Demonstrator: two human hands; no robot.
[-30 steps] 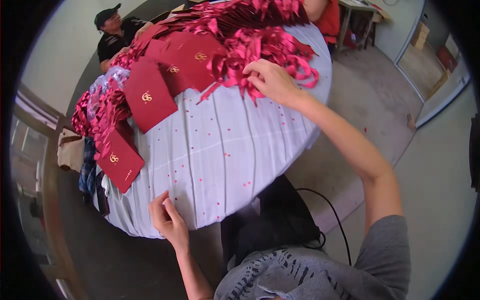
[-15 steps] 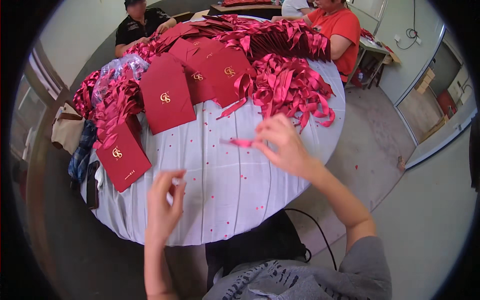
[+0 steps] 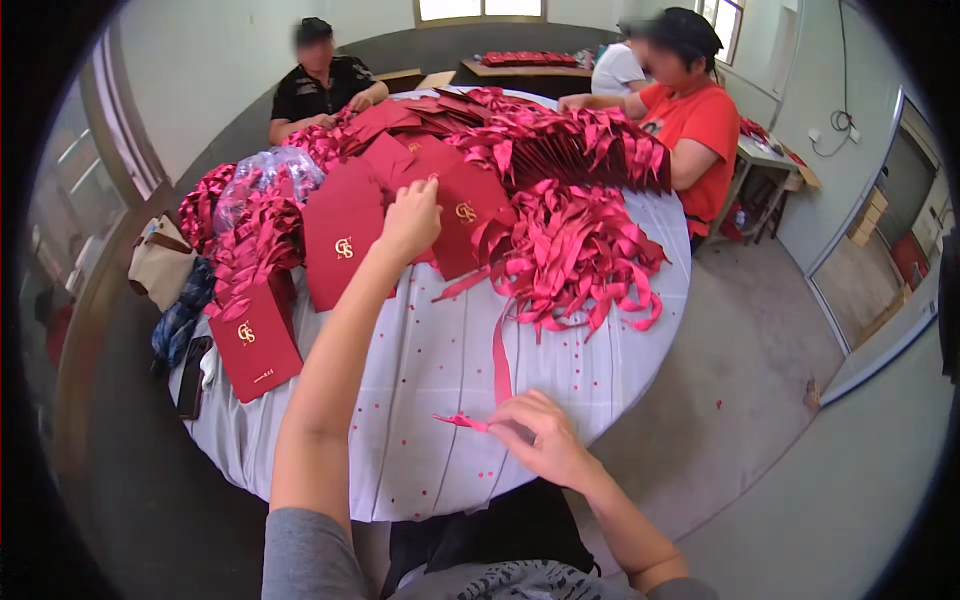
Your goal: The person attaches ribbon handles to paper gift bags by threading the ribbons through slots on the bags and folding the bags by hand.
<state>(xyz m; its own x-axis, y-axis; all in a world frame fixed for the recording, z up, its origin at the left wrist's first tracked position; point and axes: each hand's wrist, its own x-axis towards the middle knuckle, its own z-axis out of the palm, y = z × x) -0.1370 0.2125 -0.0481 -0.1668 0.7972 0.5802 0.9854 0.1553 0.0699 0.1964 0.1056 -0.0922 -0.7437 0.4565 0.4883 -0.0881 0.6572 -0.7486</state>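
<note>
My left hand reaches far over the flat dark-red paper bags with gold lettering. Its fingers are bent and drawn together over a bag; whether they grip it is hidden. Near the table's front edge, my right hand pinches a pink-red ribbon. One stretch of that ribbon runs up toward a large heap of loose ribbons, and a short end sticks out left of the fingers. At the left, a red bag lies at the front of a ribboned stack.
A white cloth covers the round table, dotted with small red bits. Rows of ribboned bags stand at the back. Clear plastic wrap, a phone and a beige pouch lie left. Other people sit around the far side.
My left hand has gone forward from the near left onto the flat bags. My right hand has drawn back toward me with the ribbon. The view has tilted up.
</note>
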